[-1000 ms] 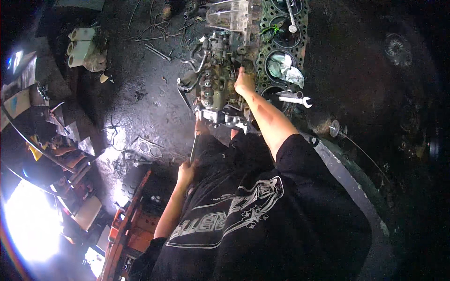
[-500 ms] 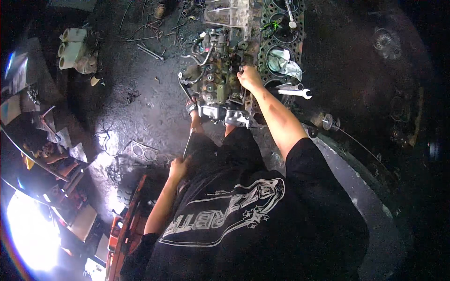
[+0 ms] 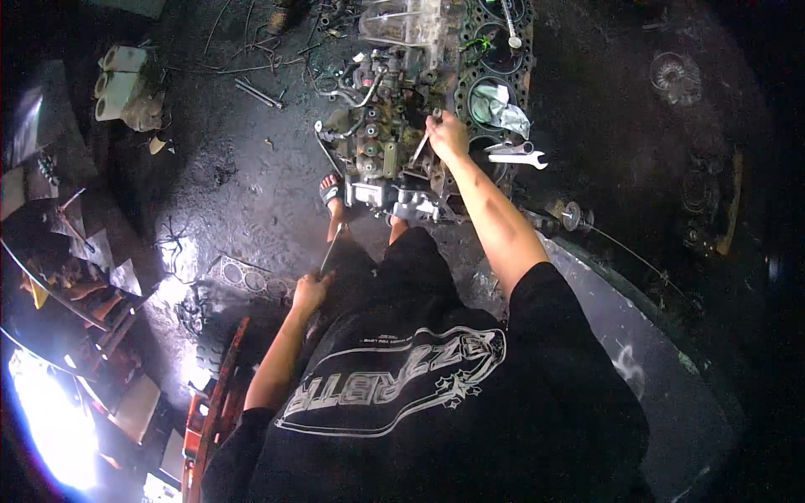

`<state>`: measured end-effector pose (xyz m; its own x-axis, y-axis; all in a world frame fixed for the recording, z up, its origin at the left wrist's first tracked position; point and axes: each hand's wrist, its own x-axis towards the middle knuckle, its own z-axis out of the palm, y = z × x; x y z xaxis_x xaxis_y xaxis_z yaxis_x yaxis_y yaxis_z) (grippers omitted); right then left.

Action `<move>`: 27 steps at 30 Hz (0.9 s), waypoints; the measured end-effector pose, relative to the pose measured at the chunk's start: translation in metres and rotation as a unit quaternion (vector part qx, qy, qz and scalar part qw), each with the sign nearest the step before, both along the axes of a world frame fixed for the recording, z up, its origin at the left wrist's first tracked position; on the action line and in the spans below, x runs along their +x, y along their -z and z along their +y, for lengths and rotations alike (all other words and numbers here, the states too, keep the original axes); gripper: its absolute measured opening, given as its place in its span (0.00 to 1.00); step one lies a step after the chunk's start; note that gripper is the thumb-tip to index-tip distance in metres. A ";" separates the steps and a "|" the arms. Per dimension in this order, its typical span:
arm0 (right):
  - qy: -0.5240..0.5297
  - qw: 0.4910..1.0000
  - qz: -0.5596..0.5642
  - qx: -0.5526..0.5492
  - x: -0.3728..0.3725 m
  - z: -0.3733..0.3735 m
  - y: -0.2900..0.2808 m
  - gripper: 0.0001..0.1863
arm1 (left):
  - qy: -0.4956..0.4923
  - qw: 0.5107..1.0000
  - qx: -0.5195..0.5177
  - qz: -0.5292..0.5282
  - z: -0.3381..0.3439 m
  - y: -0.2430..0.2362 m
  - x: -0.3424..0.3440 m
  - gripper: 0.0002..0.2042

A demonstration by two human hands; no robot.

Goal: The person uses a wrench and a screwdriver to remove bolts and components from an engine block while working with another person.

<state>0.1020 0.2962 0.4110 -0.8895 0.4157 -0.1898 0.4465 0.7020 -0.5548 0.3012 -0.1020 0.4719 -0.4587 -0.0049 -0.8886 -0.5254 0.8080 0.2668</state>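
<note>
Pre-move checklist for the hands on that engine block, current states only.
1. Right hand grips a slim metal tool at the engine block: ok.
2. Tool tip seated on a fastener: cannot tell, too small.
3. Left hand holds a long metal rod, away from the block: ok.
4. Sandalled foot right beside the block's edge: not ok.
5. Spare open-end wrench lies beside the right hand: ok.
6. Rag sits in a cylinder bore: not ok.

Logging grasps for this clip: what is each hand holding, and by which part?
Right hand grips a slim metal tool by its upper end, over the engine. Left hand holds a long rod-like tool by its lower end.
</note>
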 end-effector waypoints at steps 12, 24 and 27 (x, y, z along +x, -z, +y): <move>0.155 0.787 -0.226 -0.553 0.161 -0.008 -0.064 0.07 | 0.010 0.998 0.032 0.055 -0.018 0.030 0.004 0.26; 0.207 0.882 -0.018 -0.423 0.152 -0.047 0.027 0.20 | 0.022 0.999 0.011 0.047 -0.023 0.015 -0.002 0.26; 0.225 0.907 0.017 -0.355 0.144 -0.059 0.082 0.20 | 0.011 0.999 0.002 0.047 -0.041 0.018 0.009 0.25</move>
<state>0.2463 0.2371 0.3294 -0.6704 0.5210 -0.5283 0.5740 -0.0869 -0.8142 0.3106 -0.1426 0.4537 -0.5401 0.0103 -0.8415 -0.4799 0.8177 0.3180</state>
